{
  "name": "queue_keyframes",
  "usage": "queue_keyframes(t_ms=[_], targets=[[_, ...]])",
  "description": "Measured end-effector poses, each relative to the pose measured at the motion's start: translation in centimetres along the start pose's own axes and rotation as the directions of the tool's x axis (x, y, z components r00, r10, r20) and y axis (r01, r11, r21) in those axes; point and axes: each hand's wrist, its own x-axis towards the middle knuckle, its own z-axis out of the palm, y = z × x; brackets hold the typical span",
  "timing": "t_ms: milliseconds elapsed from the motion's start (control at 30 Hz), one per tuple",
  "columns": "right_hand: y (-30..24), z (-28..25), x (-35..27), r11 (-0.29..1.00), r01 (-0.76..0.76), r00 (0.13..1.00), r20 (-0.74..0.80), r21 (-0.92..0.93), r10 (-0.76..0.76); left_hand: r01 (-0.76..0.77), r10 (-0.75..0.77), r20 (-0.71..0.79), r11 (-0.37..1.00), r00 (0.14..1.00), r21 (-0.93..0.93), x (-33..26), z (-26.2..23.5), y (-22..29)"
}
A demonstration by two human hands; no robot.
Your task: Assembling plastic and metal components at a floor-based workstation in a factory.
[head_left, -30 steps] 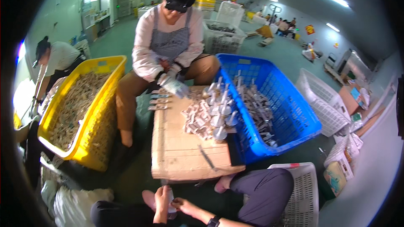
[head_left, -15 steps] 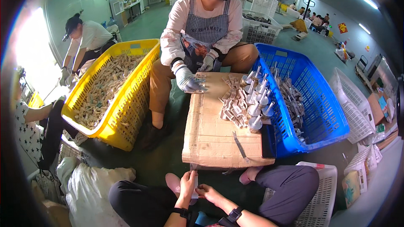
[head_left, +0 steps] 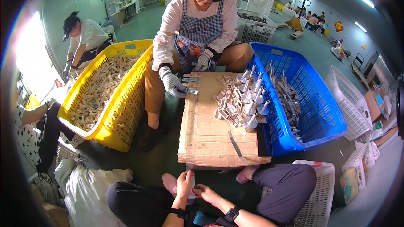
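Note:
Low in the picture, between my knees, my left hand is closed around a narrow whitish strip. It stands roughly upright, and its exact kind is unclear. Close beside it, my right hand pinches the strip's lower end. Just beyond my hands lies the near edge of a cardboard-covered work surface. On that surface rest a thin grey metal strip, a heap of small tan clip-like pieces and several pale discs with upright stems.
Across from me a seated co-worker's gloved hand touches small pieces lined along the board's left edge. A yellow crate of tan pieces stands left, a blue crate right. A white sack and white basket flank my legs.
The co-worker's left-side gloved hand has drawn toward the board's left edge, uncovering the row of small pieces. My hands keep hold of the whitish strip, almost unmoved; the view has shifted slightly.

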Motion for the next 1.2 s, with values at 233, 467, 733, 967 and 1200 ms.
queue_keyframes(t_ms=[233, 467, 733, 967, 1200], targets=[[-0.3, 0.1, -0.1, 1.000, -0.006, 1.000, 0.007, 0.002, 0.006, 0.005, -0.005, -0.007, 1.000, 1.000, 0.029, 0.1, -0.1, 0.0], [-0.1, 0.1, 0.1, 1.000, -0.010, 1.000, 0.005, 0.006, 0.010, -0.011, 0.011, -0.008, 1.000, 1.000, 0.012, 0.3, -0.1, -0.1], [2.4, 0.1, 1.5, 0.997, 0.074, 0.997, -0.025, 0.018, -0.074, 0.002, -0.003, -0.021, 0.999, 1.000, -0.048, 0.2, 0.1, -0.5], [1.5, 0.2, 1.0, 0.995, 0.080, 0.997, 0.003, 0.053, -0.080, -0.025, 0.026, 0.026, 0.997, 0.999, -0.066, -0.4, -0.1, 1.4], [2.7, -0.1, 2.1, 0.992, 0.082, 0.996, 0.023, 0.092, -0.084, -0.042, 0.043, 0.022, 0.998, 0.999, -0.039, -0.3, 0.0, 1.3]])
